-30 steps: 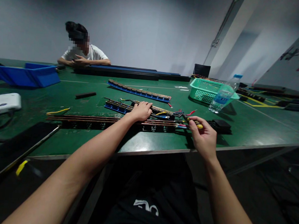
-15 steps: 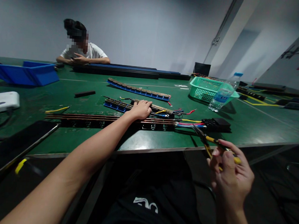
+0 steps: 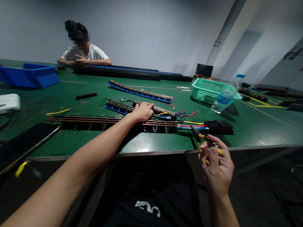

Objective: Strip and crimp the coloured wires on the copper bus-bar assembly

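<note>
My left hand reaches forward, its fingers curled over a black strip with copper-coloured bars. Beneath that hand sits a shorter blue-based strip. Along the table's near side lies a long copper-barred strip, passing behind my left forearm. Red, blue and yellow wires run from its right end to a black connector block. My right hand is closed around pliers with yellow-and-black handles. Their handles are spread, and the dark jaws point towards the wires; whether they touch is unclear.
Another blue-based strip lies farther back. A green basket and water bottle stand right; a blue bin, white device and dark flat panel are left. A person leans on the far edge.
My right hand has moved left with the pliers, bringing their jaws closer to the wires. My left hand has stayed in place on the strip.
</note>
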Motion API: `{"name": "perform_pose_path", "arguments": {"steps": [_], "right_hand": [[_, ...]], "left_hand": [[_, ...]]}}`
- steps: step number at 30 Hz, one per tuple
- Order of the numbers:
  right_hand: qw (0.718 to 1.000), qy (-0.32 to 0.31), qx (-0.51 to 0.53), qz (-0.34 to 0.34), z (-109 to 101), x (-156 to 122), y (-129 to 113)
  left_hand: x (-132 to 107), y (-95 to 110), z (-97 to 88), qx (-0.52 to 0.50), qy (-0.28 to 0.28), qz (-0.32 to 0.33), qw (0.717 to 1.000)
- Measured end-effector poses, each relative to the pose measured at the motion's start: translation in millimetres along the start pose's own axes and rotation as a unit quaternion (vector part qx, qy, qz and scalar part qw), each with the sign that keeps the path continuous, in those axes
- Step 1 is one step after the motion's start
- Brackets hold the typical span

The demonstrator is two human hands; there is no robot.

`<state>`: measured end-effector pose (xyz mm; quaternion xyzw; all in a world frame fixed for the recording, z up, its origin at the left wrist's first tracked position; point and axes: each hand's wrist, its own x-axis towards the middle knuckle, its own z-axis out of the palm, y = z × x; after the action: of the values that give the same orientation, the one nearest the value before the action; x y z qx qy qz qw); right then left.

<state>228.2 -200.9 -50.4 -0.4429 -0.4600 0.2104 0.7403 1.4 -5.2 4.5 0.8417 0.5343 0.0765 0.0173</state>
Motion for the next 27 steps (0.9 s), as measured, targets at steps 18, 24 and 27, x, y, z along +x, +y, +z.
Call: {"name": "perform_pose_path", "arguments": {"steps": [18,24,27], "right_hand": [[0.887,-0.216,-0.328,-0.242,0,9,18],[0.925,-0.221,-0.282,-0.124,6,0,11],[0.96,-0.18,-0.207,-0.058,5,-3,8]], "left_hand": [[0,-1,1.3,-0.001,0.001,0.001,1.0],[0,0,0.7,0.003,0.0,0.005,1.0],[-1,0,-0.1,0.004,-0.002,0.006,1.0]]}}
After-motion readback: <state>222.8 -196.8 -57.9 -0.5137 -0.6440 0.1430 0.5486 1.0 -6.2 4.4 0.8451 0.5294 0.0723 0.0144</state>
